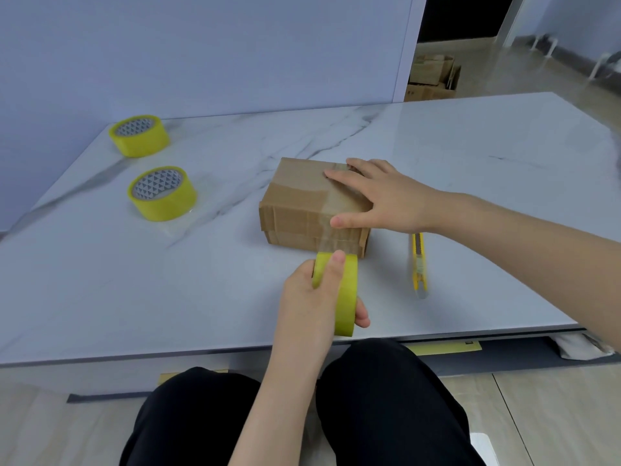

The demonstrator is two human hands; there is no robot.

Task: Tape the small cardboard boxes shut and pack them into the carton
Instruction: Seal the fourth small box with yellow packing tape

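Fingers (pixel 336 267) of the left hand (pixel 311 297) are curled round a yellow tape roll (pixel 347 297): from here I see one digit laid over its outer face and another fingertip showing past its right rim, so the grip is firm. The roll stands on edge just in front of the small cardboard box (pixel 295 210), and a clear strip of tape (pixel 336 238) runs from it up the box's near side. The right hand (pixel 379 193) lies flat on the box's right end, fingers straight on the top face and thumb (pixel 342 220) pressing the taped near face; it grips nothing. The box sits near the middle of the white marble-patterned table (pixel 470 146), flaps down. Just to its right, partly under the right forearm, lies a yellow utility knife (pixel 419 264). Well apart on the left, two more yellow tape rolls lie flat, one nearer (pixel 162 193) and one farther back (pixel 139 136). Beyond the table's far edge, open cardboard cartons (pixel 431 79) stand on the floor.
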